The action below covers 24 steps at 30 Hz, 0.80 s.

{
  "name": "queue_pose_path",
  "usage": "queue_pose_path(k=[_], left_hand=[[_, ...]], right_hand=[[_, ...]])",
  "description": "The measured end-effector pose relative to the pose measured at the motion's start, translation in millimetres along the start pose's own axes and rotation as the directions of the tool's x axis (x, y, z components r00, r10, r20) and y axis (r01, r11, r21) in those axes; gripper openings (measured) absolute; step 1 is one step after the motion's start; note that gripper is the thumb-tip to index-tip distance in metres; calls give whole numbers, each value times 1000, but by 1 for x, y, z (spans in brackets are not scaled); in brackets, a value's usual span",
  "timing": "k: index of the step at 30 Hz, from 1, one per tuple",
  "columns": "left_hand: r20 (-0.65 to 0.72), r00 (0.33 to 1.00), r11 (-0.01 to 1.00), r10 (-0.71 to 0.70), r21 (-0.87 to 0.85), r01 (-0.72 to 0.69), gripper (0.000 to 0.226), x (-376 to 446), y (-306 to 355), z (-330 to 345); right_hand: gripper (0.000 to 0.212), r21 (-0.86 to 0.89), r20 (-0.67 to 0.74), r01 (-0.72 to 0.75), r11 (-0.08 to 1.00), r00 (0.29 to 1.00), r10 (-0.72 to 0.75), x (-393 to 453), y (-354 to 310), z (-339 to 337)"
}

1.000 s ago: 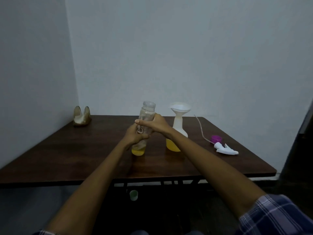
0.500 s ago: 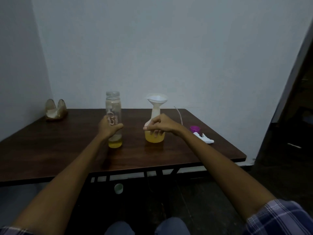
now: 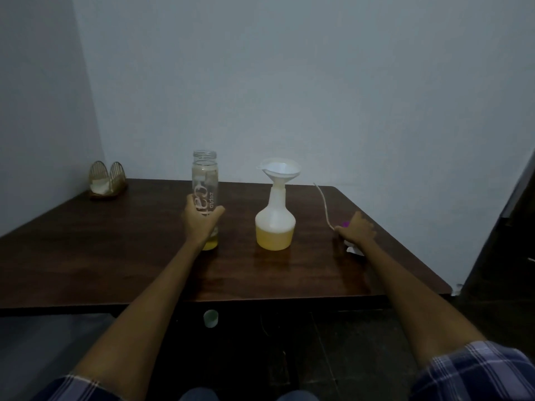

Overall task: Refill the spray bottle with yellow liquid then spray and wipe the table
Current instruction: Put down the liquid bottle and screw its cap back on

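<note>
1. Two bottles stand upright on the dark wooden desk (image 3: 115, 256), well apart from each other.
2. Left hand (image 3: 201, 219) is curled round the clear bottle (image 3: 204, 180), uncapped, with a little yellow liquid at its bottom.
3. White spray bottle (image 3: 275, 224) stands to its right, about a third full of yellow liquid, a white funnel (image 3: 279, 168) seated in its neck.
4. Right hand (image 3: 356, 232) lies far right over the white spray head (image 3: 353, 250), its thin tube (image 3: 322, 204) trailing away; I cannot tell whether the fingers grip it.
5. Gold napkin holder (image 3: 107, 180) sits at the far left corner.
</note>
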<state>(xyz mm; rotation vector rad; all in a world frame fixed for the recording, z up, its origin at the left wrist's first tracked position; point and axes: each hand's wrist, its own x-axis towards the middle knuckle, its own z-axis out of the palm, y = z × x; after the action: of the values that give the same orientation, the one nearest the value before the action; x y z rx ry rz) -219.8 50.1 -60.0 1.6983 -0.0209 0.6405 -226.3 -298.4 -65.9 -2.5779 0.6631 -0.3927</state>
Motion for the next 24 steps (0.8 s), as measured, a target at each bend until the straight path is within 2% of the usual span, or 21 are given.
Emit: queue_pose_path(k=[6,10,12,15,20,24], left_hand=[[15,1000,998,23,-54,-23,39,5,-7,7],[18,999,998,37,-59,-36,38,8,-11,8],[21,999,997,39,-62,-38,39,9,-12,8],[39,999,997,34,-69,-31,40,11,-13,8],[67,997,998,25,-60,-21,42,7,-8,1],[80,996,998,32,-60,-27,41,1,-6,-13]], right_hand=[[57,7,-1,-40,999,999,40,16,-2,3],[58,12,-137,0,1000,991,1,17,-6,2],[60,84,-244,63,994,969,-41,13,-11,-4],[67,293,-314,188,938,945,-91,0,-22,-16],[67,387,-189,364,847,931,-314,-50,-41,-21],[60,373,7,462,804,866,-501,-94,-66,-21]])
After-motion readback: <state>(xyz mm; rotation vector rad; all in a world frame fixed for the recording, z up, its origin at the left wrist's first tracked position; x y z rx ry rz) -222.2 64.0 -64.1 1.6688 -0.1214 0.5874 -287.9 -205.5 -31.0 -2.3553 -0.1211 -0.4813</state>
